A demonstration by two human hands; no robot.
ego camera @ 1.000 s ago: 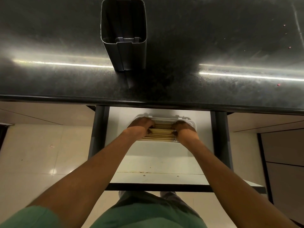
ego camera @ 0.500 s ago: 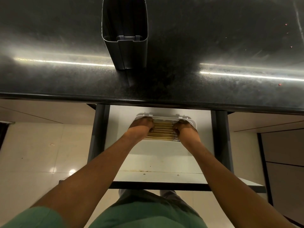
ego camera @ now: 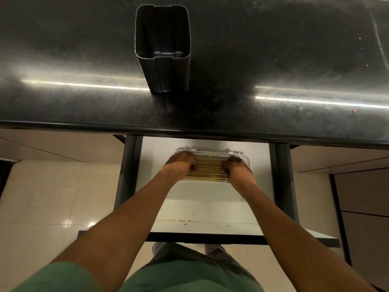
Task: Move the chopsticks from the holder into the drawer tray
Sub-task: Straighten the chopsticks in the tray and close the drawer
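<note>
Several pale wooden chopsticks [ego camera: 209, 170] lie side by side in a white tray [ego camera: 211, 152] inside the open white drawer [ego camera: 210, 199] under the counter. My left hand [ego camera: 180, 164] rests on the chopsticks' left ends, fingers curled over them. My right hand [ego camera: 237, 167] covers their right ends the same way. The dark grey rectangular holder [ego camera: 163, 51] stands upright on the black counter, and nothing shows inside it. The chopstick tips are hidden under my hands.
The black speckled counter [ego camera: 273, 60] overhangs the drawer's back part. Dark drawer rails [ego camera: 128, 171] run along both sides. The drawer front [ego camera: 210, 237] is close to my body. Pale tiled floor [ego camera: 52, 197] lies to the left, a dark cabinet [ego camera: 362, 197] to the right.
Both hands stay on the chopsticks in the tray, shifting only slightly. The view has tilted a little, so the holder appears lower.
</note>
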